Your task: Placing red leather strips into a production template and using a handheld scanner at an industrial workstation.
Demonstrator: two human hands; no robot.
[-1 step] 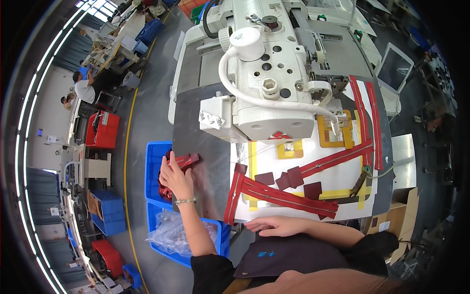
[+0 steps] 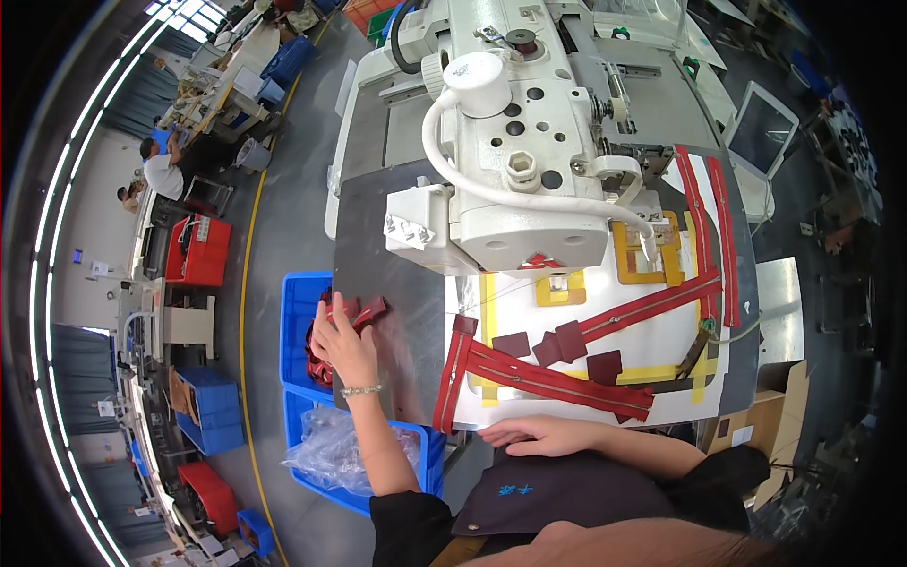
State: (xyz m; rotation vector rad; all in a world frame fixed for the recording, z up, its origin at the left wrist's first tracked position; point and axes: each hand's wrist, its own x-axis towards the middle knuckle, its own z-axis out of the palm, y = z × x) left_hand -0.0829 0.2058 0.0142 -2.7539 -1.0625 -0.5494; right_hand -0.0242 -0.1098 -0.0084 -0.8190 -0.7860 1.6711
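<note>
Two slight rightward shifts: left fingers, right fingers.

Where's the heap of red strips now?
In the head view, the heap of red strips lies left of centre, in the farther blue bin and onto the tabletop, by the left hand.

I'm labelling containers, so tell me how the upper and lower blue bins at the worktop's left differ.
The upper bin holds red pieces; the lower bin holds crumpled clear plastic. In view, the left hand overlaps the upper bin's edge, while the left forearm crosses the lower bin. Both are blue and open-topped.
</note>
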